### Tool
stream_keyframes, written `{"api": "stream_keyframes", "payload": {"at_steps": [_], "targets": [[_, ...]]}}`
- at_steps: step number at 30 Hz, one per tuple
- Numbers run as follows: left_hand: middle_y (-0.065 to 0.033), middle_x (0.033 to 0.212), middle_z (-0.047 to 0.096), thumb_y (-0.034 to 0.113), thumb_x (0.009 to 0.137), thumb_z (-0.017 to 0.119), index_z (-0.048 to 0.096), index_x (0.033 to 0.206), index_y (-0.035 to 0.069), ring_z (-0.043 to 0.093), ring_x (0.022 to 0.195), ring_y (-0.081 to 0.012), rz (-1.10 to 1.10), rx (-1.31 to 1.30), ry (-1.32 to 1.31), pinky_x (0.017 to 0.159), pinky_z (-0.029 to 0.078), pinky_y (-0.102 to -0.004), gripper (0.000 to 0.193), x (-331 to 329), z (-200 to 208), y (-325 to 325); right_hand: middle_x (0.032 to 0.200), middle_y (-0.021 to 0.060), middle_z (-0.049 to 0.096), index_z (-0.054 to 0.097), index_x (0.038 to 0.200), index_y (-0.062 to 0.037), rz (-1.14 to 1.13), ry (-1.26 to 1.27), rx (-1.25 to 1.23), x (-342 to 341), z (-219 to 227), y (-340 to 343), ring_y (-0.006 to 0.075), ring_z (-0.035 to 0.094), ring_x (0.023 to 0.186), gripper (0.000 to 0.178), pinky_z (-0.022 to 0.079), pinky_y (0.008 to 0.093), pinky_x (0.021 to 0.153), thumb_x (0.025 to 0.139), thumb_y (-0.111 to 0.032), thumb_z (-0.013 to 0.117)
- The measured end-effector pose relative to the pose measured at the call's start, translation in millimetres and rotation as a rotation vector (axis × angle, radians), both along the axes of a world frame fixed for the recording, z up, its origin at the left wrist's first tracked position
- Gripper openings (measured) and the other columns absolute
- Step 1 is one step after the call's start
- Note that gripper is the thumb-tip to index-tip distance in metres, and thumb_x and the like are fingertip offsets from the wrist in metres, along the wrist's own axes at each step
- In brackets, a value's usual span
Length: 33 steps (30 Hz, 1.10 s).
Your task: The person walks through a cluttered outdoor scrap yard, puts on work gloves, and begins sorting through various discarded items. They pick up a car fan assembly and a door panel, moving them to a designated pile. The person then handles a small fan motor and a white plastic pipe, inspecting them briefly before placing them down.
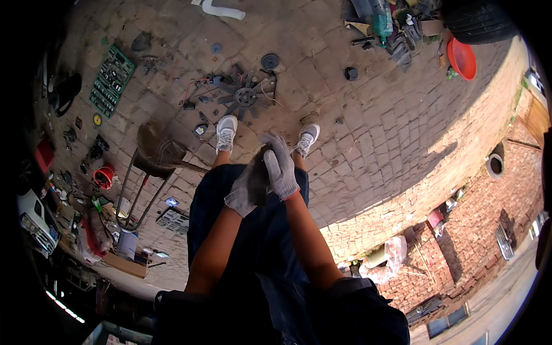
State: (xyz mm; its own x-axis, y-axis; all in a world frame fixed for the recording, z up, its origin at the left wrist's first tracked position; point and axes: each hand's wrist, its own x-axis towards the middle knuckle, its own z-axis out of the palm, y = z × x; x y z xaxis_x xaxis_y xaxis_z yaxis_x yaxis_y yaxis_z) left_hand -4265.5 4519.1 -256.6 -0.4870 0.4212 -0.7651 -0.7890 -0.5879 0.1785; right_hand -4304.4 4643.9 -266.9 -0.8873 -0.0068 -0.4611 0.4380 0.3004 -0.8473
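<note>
My left hand [244, 194] and my right hand [280, 172], both in grey knit gloves, meet in front of my thighs. Between them is a dark, flat, roughly rectangular piece [260, 188], its kind not clear. The left fingers are closed round its side, and those of the right press on it from the other side; part of it is hidden by the gloves. On the brick paving just beyond my shoes lies a black fan wheel [245, 97] with several blades, and thin wires and small dark parts lie around it.
A green socket-tool case [112, 80] lies open at the far left. Nearer stand a metal-framed seat [154, 167] and a red bucket [104, 176]. At the far right are a black tyre [482, 22], a red basin [462, 59] and a scrap heap [401, 47]. Small round dark parts [269, 61] dot the paving.
</note>
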Motion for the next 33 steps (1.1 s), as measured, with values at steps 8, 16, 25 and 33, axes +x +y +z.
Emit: {"api": "stream_keyframes", "payload": {"at_steps": [8,16,25,33], "targets": [[-0.0111,0.131,0.049,0.042,0.097,0.041,0.042,0.133,0.011,0.051,0.117,-0.0256,0.482,0.261,-0.386,0.100,0.043,-0.0437,0.047,-18,-95,67,0.127,0.0194,0.052,0.049,0.127,-0.0019,0.375,0.013,-0.011,-68,-76,91,0.0326,0.037,0.130,0.045,0.019,0.0418,0.111,0.096,-0.032,0.037],[-0.0127,0.095,0.059,0.050,0.089,0.054,0.050,0.114,0.001,0.059,0.083,-0.0258,0.696,-0.036,-0.522,0.071,0.052,-0.0379,0.055,-11,-146,147,0.115,0.0155,0.061,0.054,0.121,-0.0006,-0.318,-0.178,0.315,-126,-323,326,0.0252,0.060,0.104,0.056,0.046,0.0321,0.088,0.076,-0.029,0.072],[-0.0136,0.112,0.058,0.042,0.091,0.054,0.044,0.129,0.004,0.060,0.098,-0.0254,0.665,-0.059,-0.412,0.088,0.047,-0.0378,0.054,43,-201,165,0.132,0.0206,0.048,0.044,0.130,-0.0019,0.053,-0.564,0.954,-138,-475,444,0.0338,0.048,0.121,0.093,0.042,0.0390,0.100,0.054,-0.042,0.080],[-0.0108,0.111,0.053,0.042,0.075,0.075,0.031,0.136,0.003,0.051,0.100,-0.0206,0.790,0.124,-0.298,0.090,0.043,-0.0351,0.085,39,-204,149,0.101,0.0162,0.065,0.060,0.102,-0.0031,0.102,-0.467,0.415,-139,-449,353,0.0272,0.063,0.092,0.048,0.050,0.0344,0.080,0.061,-0.024,0.072]]}}
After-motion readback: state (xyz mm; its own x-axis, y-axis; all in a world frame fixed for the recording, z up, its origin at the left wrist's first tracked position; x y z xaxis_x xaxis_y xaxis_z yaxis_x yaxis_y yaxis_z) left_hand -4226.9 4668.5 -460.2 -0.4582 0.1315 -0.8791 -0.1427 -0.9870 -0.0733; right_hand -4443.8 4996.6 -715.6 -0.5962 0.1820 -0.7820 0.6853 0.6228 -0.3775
